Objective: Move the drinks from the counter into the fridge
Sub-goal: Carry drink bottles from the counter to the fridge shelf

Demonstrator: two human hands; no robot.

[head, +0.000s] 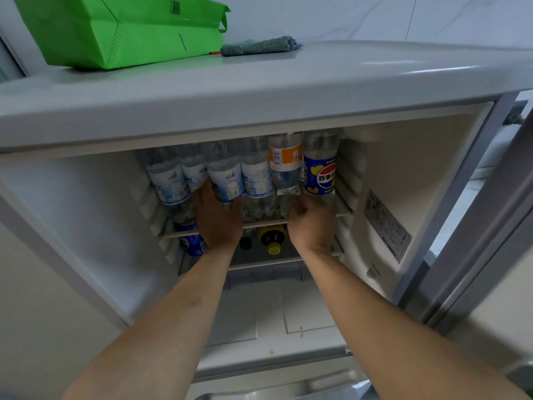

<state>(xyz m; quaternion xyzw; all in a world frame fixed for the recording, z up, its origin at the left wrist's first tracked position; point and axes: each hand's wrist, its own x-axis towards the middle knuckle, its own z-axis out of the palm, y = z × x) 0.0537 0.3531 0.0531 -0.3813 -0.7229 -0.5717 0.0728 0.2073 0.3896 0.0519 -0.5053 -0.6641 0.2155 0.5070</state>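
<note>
**Both hands at the packed upper fridge shelf**

The left hand reaches into the open fridge, fingers extended against the bottom of a white-and-blue-labelled water bottle. The right hand, just to its right and apart from it, curls around the base of an orange-labelled clear bottle.

On the upper shelf stand six bottles in a tight row: four water bottles on the left, the orange-labelled one, then a blue Pepsi bottle touching the right wall. No gap shows between them.

Below, three drinks lie on the lower shelf: a blue can, a black-capped bottle, and a yellow-capped bottle.

On top of the fridge sit one green bag and one grey-blue cloth.
</note>
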